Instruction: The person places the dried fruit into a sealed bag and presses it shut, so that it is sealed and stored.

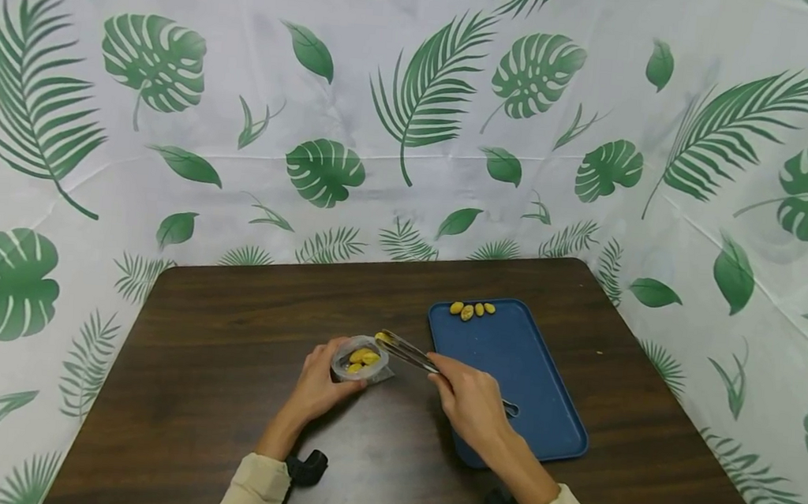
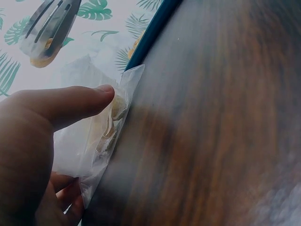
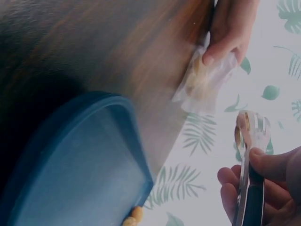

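My left hand grips a clear plastic bag, thumb on the near side, holding its mouth open upward. Several yellow oval pieces lie inside the bag. In my right hand are metal tongs with slotted, fork-like ends, pointing left toward the bag. Between the tong tips sits one more yellow piece, just above the bag's right rim. The left wrist view shows this piece poking out below the tong head, apart from the bag.
A blue rectangular tray lies under and beyond my right forearm, on the dark wooden table. Several yellow pieces stand in a row along its far edge. A white cloth with green leaves hangs behind the table and at its sides.
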`<state>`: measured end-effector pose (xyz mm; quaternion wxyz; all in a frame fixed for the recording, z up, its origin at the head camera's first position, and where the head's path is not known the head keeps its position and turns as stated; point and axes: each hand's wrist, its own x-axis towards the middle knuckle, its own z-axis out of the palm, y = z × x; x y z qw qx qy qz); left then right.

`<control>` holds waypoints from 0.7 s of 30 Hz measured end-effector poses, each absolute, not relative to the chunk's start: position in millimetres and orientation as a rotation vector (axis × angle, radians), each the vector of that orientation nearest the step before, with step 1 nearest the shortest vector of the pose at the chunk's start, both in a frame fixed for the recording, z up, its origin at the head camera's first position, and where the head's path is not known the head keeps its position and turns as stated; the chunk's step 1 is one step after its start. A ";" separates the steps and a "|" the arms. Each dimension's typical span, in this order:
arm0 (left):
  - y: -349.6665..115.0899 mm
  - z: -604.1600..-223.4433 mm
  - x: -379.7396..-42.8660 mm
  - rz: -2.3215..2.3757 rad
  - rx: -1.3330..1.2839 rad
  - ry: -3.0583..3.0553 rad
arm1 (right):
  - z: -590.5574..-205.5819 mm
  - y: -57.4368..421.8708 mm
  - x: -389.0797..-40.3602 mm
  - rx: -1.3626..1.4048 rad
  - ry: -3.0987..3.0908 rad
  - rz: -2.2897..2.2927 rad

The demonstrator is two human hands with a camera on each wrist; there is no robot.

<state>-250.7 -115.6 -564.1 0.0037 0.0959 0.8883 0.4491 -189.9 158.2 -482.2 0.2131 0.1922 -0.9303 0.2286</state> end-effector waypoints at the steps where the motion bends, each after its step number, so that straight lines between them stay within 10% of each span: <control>1: -115.7 -563.9 -250.6 1.407 0.301 2.784 | -481.8 157.2 -190.2 0.537 -2.578 0.634; 21: -116.3 -563.0 -250.2 1.394 0.288 2.771 | -480.1 142.8 -191.7 0.563 -2.584 0.688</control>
